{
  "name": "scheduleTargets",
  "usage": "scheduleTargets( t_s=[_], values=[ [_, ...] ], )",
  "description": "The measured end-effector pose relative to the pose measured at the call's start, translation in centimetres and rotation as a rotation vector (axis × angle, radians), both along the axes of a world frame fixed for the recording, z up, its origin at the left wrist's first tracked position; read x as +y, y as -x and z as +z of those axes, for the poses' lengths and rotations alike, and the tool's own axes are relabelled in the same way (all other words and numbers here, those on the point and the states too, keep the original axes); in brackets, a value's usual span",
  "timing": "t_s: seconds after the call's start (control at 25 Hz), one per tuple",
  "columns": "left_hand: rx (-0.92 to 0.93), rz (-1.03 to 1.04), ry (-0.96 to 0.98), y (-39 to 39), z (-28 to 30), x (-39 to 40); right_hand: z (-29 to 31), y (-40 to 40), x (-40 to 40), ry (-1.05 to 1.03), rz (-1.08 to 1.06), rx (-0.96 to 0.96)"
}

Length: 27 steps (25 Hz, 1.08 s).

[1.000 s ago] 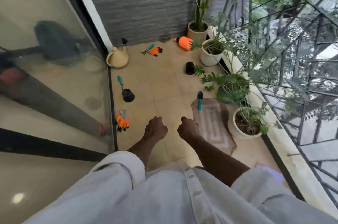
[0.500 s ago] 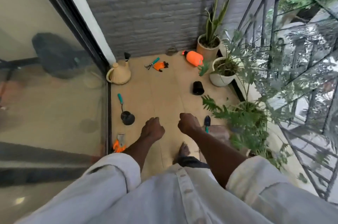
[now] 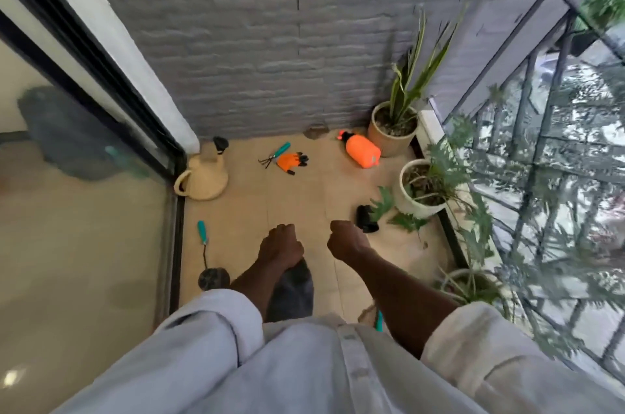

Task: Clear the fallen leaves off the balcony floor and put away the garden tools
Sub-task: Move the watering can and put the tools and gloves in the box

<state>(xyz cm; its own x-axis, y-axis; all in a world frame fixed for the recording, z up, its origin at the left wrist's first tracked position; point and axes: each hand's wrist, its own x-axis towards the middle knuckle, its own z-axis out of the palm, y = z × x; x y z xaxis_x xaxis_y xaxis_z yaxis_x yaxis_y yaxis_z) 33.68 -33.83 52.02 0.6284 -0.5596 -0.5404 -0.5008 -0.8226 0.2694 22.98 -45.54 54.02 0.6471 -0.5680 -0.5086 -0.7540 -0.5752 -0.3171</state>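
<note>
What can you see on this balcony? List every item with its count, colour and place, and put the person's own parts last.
watering can: 1, cream, far left corner by the glass door
hand rake: 1, teal handle, floor near the wall
glove: 1, orange and black, beside the hand rake
spray bottle: 1, orange, lying on its side near the far pot
potted plants: at least 3, pale pots, along the railing
small pot: 1, black, tipped over on the floor
trowel: 1, teal handle, by the door track
brick wall: 1, grey, far end
left hand: 1, fingers curled, empty
right hand: 1, fingers curled, empty
</note>
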Motion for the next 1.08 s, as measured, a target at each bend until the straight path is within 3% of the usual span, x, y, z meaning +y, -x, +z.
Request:
scheduleTargets(
  t_s=[0.48,0.8,1.08],
  values=[
    [0.037,-0.084,-0.021,-24.2,0.4,-22.1,0.9,-22.7,-21.5,-0.039,-0.155,0.002],
    [0.092,-0.033,-0.055,-30.5,-1.5,-34.0,-2.1,-29.5,-35.5,-0.109,-0.116,0.051],
    [0.269,0.152,-0.07,-30.9,-7.5,-45.7,-9.3,-31.3,-49.5,-0.2,-0.123,0.166]
  ],
)
